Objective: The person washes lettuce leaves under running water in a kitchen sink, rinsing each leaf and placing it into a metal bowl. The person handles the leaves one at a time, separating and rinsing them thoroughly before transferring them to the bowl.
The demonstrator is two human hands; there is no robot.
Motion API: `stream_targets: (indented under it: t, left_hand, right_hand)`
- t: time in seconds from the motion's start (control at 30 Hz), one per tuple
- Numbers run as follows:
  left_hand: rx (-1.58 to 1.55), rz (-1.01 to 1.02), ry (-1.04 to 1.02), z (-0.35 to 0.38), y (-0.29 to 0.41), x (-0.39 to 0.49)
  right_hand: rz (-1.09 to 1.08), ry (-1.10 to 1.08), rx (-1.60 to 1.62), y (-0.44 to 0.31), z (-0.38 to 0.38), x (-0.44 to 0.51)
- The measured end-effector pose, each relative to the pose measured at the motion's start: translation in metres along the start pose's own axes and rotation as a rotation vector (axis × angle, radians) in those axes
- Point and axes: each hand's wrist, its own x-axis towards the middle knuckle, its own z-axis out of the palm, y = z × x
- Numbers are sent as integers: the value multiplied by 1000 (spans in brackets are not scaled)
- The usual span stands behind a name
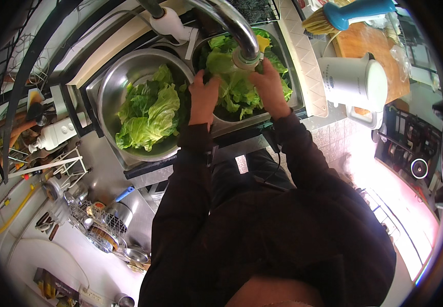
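Observation:
Both my hands are over the right sink basin, which is full of green lettuce leaves. A broad pale lettuce leaf spans the space between them, under the chrome faucet. My left hand grips its left side, with the fingertips partly hidden. On the other side, my right hand has its fingers closed at the leaf's right edge, partly behind the faucet head. A large stainless steel bowl rests over the left basin, with several lettuce leaves inside.
Right of the sink stand a white electric kettle, a wooden board and a blue-handled brush. The faucet arches low over the right basin. On the left are a white bottle, a wire dish rack and a pot.

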Motion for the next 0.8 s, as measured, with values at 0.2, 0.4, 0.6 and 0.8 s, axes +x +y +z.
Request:
stream_targets:
  t: [0.2,0.4,0.6,0.8]
  left_hand:
    - [-643,-331,-435,-32,52,-16]
    - [-894,-462,-678,-56,-18,38]
    - [-909,-274,-548,-33,-18,30]
    - [-866,-180,-567,-33,11,23]
  right_hand:
    - [-448,-180,-642,4,29,-34]
    - [-666,-365,-719,11,28,-53]
    - [-632,-348,-814,5,8,-41]
    - [42,-35,-76,11,-24,-29]
